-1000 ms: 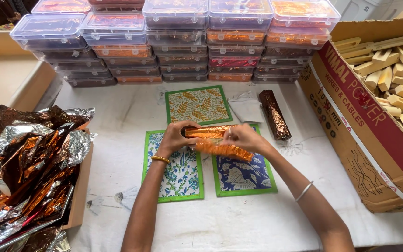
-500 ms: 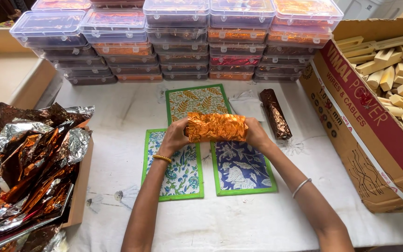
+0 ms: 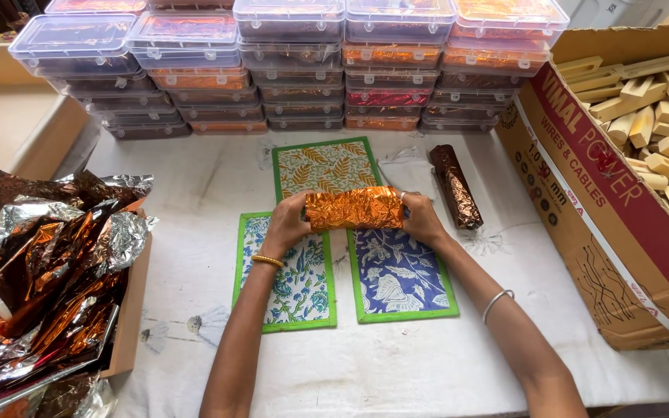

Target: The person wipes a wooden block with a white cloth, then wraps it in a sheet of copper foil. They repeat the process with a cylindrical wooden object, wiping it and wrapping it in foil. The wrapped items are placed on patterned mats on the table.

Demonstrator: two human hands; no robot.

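Observation:
An orange foil-wrapped roll (image 3: pixel 354 209) is held level between both hands above the table. My left hand (image 3: pixel 286 224) grips its left end and my right hand (image 3: pixel 422 218) grips its right end. Under the hands lie three green-edged printed mats: a blue-and-green floral mat (image 3: pixel 292 279) at the left, a dark blue mat (image 3: pixel 396 279) at the right, and a yellow leaf-pattern mat (image 3: pixel 327 164) behind them. A second roll in dark brown foil (image 3: pixel 455 186) lies on the table just right of my right hand.
Stacks of clear lidded plastic boxes (image 3: pixel 288 62) line the back. A cardboard box of pale wooden sticks (image 3: pixel 652 108) stands at the right. A box heaped with crumpled orange and silver foil sheets (image 3: pixel 40 271) sits at the left, behind it a cardboard tray (image 3: pixel 9 124).
The foil has been drawn around the roll: a second ago it hung loose below the hands, now it wraps the roll tightly. The hands have shifted slightly away from me.

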